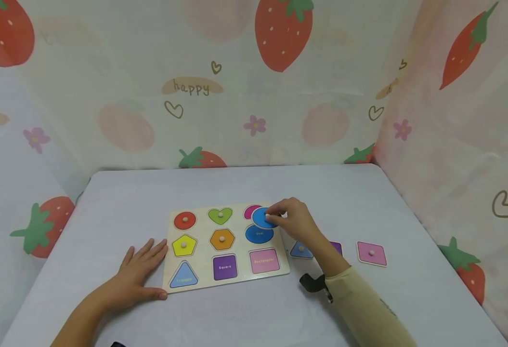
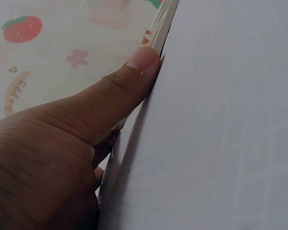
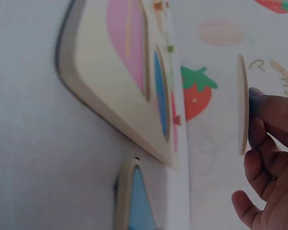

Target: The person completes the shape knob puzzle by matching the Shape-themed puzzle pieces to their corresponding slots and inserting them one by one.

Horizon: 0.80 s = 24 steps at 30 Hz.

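On the grey table [image 1: 106, 202], far left, the left hand [image 1: 138, 274] lies flat with fingers straight and spread, gripping nothing; its thumb [image 2: 129, 79] runs along the near-left corner of the wooden shape puzzle board [image 1: 284, 262], pressed right against its edge. Moving across the board: red circle [image 1: 185, 220], yellow pentagon [image 1: 184, 246] and blue triangle [image 1: 183, 277] sit in the left column. Next column, green heart [image 1: 220, 215], orange hexagon [image 1: 222, 239], and an open purple recess labelled square [image 1: 225, 267]. Right column now: a magenta recess [image 1: 250, 210] partly covered, a blue recess labelled oval [image 1: 259, 234], a pink recess labelled rectangle [image 1: 264, 260]. And here's the action: the right hand [image 1: 294, 219] pinches the blue oval piece [image 1: 262, 218] by its knob, fingers curled round it, piece lifted clear of the board, hanging over the back-right corner just above the oval recess. The right wrist view shows the piece edge-on [image 3: 242, 105], apart from the board. Off the board to the right, a second blue triangle piece [image 1: 300, 250] lies by the wrist, a purple piece [image 1: 337, 247] is half hidden behind the arm, and a pink square piece [image 1: 371, 253] is furthest out.
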Available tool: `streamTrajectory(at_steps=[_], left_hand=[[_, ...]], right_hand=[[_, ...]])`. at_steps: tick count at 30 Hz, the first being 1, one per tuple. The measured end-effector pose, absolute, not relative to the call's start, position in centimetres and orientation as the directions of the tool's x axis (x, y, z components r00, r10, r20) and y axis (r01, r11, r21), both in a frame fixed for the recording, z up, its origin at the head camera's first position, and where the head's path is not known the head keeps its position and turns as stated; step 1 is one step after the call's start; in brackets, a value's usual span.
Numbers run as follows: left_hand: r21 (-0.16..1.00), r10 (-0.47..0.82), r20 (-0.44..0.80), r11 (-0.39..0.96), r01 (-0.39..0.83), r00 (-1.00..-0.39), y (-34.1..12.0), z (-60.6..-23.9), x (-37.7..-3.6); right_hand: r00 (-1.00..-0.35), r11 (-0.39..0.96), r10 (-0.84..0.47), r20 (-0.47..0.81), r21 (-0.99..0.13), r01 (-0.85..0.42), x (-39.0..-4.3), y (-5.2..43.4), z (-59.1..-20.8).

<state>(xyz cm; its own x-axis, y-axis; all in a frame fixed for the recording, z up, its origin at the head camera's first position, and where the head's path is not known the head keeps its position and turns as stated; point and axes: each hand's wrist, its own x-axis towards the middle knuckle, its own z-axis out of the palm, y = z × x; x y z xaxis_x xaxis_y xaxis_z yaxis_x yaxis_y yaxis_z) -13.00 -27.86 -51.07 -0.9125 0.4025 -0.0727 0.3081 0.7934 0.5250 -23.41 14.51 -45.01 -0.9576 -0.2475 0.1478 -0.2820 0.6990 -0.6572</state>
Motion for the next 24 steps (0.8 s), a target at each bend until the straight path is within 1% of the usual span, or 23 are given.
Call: streamTrajectory(at_steps=[10, 24], left_hand=[[0.532, 0.394, -0.084, 0.794, 0.293, -0.915, -27.8, -51.2, -13.1], [0.532, 0.396, -0.091, 0.795, 0.291, -0.914, -27.9, -51.3, -13.1]], right_hand=[[-0.972, 0.739, -0.235, 0.029, -0.644, -0.197, -23.9, 13.6, -46.8], [-0.956, 0.789, -0.293, 0.010, -0.563, -0.247, -24.2, 12.7, -48.4]])
